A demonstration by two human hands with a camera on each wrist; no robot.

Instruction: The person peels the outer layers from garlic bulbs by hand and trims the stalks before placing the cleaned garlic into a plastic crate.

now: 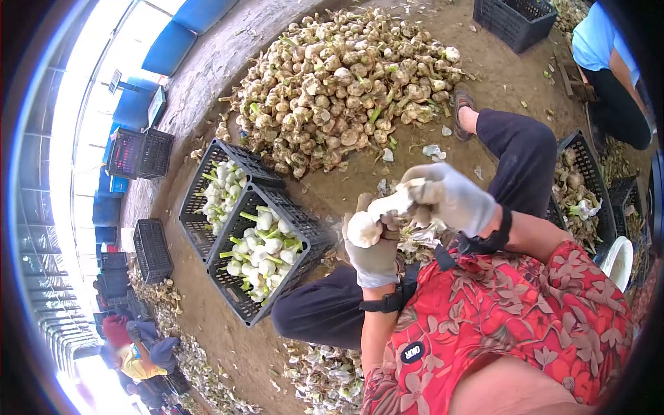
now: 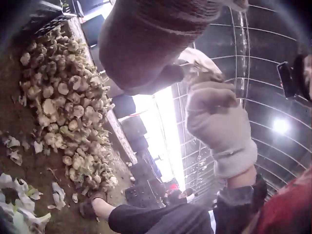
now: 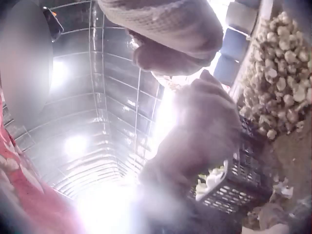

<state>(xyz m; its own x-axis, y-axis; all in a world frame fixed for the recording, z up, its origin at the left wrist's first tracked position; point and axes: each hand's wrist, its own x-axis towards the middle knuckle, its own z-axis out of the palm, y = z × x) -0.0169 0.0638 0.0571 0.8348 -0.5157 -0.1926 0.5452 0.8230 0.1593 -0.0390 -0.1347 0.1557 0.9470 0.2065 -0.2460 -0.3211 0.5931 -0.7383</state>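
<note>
My left hand, in a soiled pale work glove, grips a white garlic bulb by its base of stalk, the thumb raised alongside. My right hand, gloved too, pinches the bulb's pale stalk and loose skin with curled fingers. Both hands meet close together above the lap. In the left wrist view the right hand is bent round a whitish strip of skin. From the right wrist, the left hand looks dark and blurred, and the bulb is mostly hidden.
A big heap of unpeeled garlic lies ahead. Two black crates with cleaned white bulbs stand left of the knees. Another crate is on the right, beside a white bucket. Peelings litter the ground; other people work nearby.
</note>
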